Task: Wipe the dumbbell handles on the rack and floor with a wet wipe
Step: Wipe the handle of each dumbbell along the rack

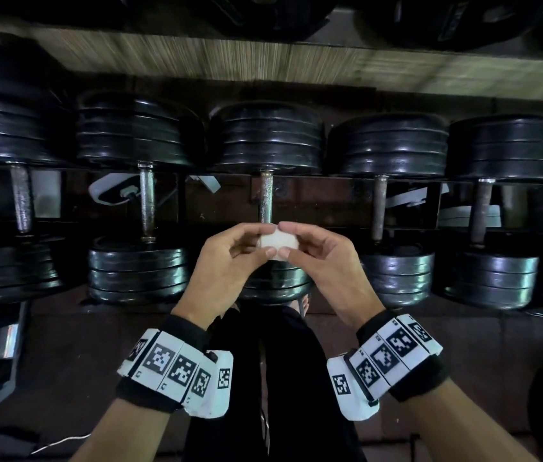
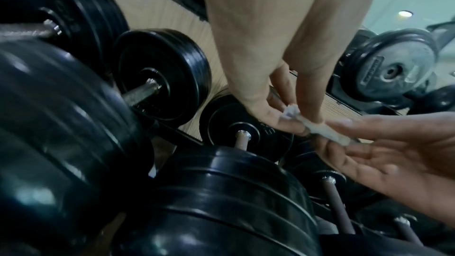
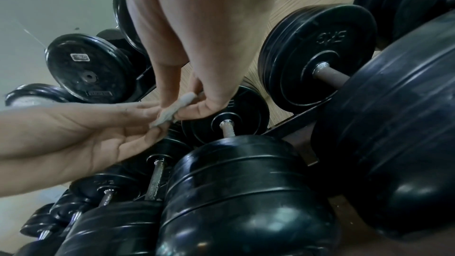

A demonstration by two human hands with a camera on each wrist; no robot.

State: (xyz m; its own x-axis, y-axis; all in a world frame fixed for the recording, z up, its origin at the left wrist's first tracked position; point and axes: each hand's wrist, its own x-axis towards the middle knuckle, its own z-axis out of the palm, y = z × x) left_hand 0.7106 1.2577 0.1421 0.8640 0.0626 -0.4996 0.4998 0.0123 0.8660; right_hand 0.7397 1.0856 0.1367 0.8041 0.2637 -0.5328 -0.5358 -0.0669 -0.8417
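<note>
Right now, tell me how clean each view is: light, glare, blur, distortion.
Head view: dim, black rubber dumbbell plates show glare streaks, edges bowed by the wide lens; the hands and the small white wet wipe are sharp. Left wrist view: near plates smeared by blur, ceiling lamp bright. Right wrist view: wipe soft, foreground plates glossy with highlights.

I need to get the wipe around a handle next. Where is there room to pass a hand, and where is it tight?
Both hands, left hand and right hand, pinch the wet wipe. Open gaps lie between the front and back plates around each handle, as at the middle handle and second handle. Neighbouring plate stacks sit close together: crowded.
</note>
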